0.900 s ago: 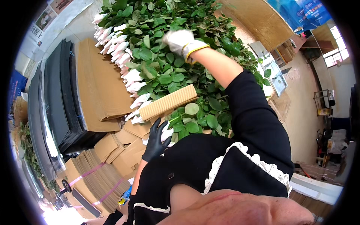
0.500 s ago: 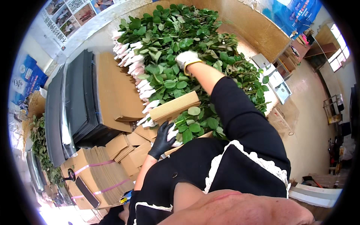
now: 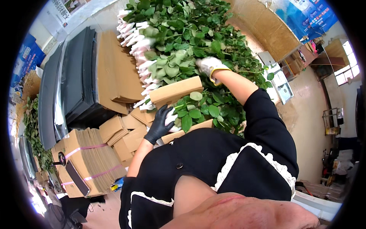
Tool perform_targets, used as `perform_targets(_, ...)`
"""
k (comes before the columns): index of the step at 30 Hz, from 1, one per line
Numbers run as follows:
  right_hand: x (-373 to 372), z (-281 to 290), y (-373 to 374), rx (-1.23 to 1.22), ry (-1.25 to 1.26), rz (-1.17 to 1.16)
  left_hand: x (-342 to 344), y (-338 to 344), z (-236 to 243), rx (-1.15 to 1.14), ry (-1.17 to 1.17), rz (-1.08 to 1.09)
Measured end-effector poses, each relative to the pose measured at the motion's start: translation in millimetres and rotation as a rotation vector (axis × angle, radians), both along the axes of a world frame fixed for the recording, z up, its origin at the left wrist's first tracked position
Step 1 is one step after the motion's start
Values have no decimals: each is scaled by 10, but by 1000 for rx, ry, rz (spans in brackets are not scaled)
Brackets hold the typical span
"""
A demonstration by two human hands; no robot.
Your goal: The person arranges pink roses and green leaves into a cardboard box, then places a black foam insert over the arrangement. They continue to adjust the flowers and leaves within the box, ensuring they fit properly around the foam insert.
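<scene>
A thick heap of leafy rose-like stems (image 3: 190,34) lies across the bench, with the white-wrapped flower heads (image 3: 139,49) lined up along its left side. My right hand (image 3: 211,68), in a white glove with a yellow cuff, closes around a leafy stem with paler leaves (image 3: 173,63); its fingertips are partly blurred. Nearer me, my black-gloved left hand (image 3: 159,124) curls around white-wrapped heads (image 3: 171,119) of a smaller bunch (image 3: 202,110). This bunch lies between a folded cardboard piece (image 3: 176,91) and a cardboard edge (image 3: 187,131) against my body.
Left of the heap stand brown cardboard sheets (image 3: 116,72) and dark grey boards (image 3: 78,72). Strapped flat cartons (image 3: 89,156) and loose cardboard pieces (image 3: 127,135) lie nearer. A phone-like dark slab (image 3: 77,178) leans on the cartons. A wooden panel (image 3: 263,30) borders the far right.
My right hand has moved right and slightly nearer, drawing a leafy stem across the heap. My left hand stays at the wrapped heads. The whole view has shifted a little.
</scene>
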State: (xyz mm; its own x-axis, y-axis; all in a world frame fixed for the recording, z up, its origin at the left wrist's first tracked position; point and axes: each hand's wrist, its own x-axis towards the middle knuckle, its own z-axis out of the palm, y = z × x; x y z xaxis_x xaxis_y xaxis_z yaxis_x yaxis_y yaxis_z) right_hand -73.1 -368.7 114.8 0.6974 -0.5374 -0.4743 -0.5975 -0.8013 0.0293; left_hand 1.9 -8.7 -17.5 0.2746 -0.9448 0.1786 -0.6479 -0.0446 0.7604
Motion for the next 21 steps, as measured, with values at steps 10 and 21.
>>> perform_targets(10, -17, 467, -6, -492, -1028, 320, -26, 66, 132, 0, 181, 48)
perform_targets(21, 407, 545, 143, -338, -681, 61, 40, 35, 18, 9, 147, 3)
